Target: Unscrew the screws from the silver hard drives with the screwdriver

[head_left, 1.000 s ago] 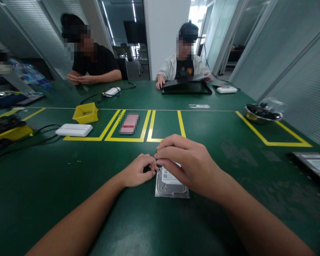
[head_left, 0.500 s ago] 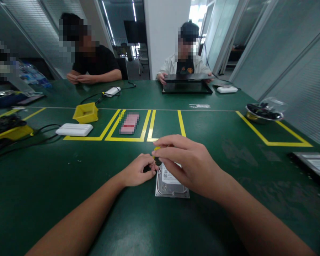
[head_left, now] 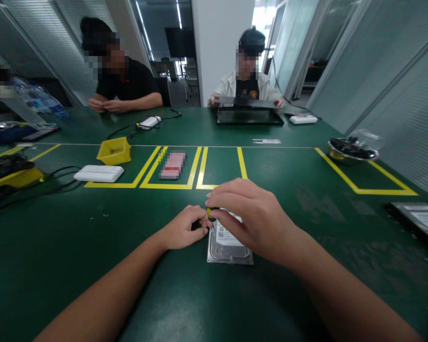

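Observation:
A silver hard drive with a white label lies flat on the green table. At its left edge, my left hand is closed, thumb and curled fingertips against the side of the drive. Above the drive, my right hand pinches a small screwdriver with a yellow-and-black handle between thumb and fingers. The tip of the screwdriver is hidden behind the fingers, so I cannot tell whether it touches the drive. My right hand also covers the drive's upper right part.
Yellow tape marks outline areas on the table. Ahead are a pink item, a yellow bin and a white power strip. At right stand a bowl of dark parts and another drive. Two people sit opposite.
My right fingers have shifted around the screwdriver handle, with the index finger drawn back over it. My left hand and the hard drive stay put. Opposite, a person's dark panel has tilted.

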### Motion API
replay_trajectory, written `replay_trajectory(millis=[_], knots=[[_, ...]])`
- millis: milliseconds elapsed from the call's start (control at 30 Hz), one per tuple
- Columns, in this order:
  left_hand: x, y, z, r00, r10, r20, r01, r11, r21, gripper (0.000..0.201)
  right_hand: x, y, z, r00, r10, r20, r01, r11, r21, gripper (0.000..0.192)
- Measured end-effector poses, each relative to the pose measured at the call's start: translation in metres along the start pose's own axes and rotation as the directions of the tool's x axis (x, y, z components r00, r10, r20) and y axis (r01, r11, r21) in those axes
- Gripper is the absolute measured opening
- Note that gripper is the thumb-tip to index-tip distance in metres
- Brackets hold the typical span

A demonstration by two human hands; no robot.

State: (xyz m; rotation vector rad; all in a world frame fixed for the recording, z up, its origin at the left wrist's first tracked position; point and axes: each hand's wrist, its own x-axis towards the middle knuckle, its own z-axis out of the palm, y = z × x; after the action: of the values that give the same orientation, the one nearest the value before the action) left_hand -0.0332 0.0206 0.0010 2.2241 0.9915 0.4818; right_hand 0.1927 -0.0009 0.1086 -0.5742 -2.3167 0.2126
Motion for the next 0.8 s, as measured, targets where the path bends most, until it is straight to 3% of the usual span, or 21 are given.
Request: replay_trajectory(millis=[233,533,800], knots=[[-0.0006,-0.001,0.0008,1.0,-0.008,-0.004,0.008,1.0,0.002,0.018,0.0015,-0.0008,-0.0007,0.999,-0.037,0.013,0.036,0.998,0.045,0.023],[-0.0007,0.0,0.0013,1.0,-0.011,-0.001,0.011,1.0,0.024,0.012,0.0013,-0.0025,-0.0015,0.999,0.034,0.03,-0.035,0.999,0.031,0.017],[-0.001,0.0011,0.0008,1.0,0.0,-0.026,0.0,1.0,0.012,0.015,0.0026,-0.0014,-0.0005,1.0,0.008,0.009,-0.009,0.999,0.034,0.015]])
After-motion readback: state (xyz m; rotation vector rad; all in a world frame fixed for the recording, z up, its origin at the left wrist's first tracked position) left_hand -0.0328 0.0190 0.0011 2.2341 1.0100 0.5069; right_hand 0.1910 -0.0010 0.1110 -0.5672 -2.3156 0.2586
